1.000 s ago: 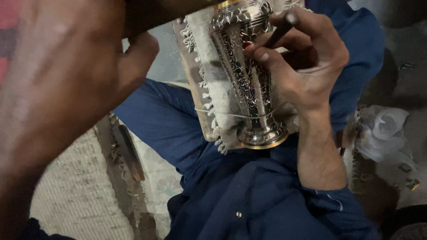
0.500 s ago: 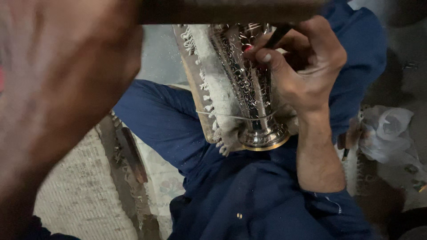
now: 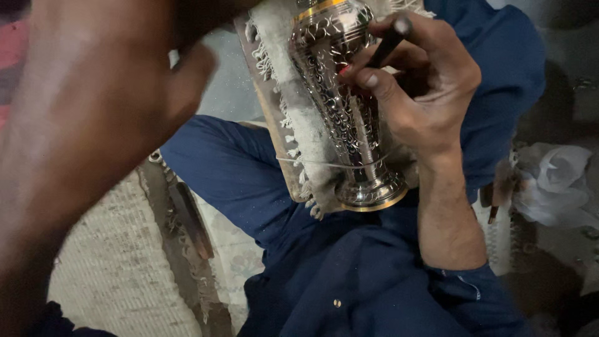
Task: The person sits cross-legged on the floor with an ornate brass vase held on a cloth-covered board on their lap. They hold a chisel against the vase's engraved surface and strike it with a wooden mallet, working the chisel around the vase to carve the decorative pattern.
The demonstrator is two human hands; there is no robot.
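Engraved silver metal vase (image 3: 340, 106) worked at upper centre.
Right hand (image 3: 418, 93) pinches a dark slim tool (image 3: 387, 43) against it; blurred left hand (image 3: 93, 106) at upper left seems closed, grip unclear.

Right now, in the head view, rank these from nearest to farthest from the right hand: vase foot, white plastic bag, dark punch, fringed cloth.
1. Dark punch: pinched in the right hand.
2. Fringed cloth: just left, under the vase.
3. Vase foot: below, near the wrist.
4. White plastic bag: far right, on the floor.
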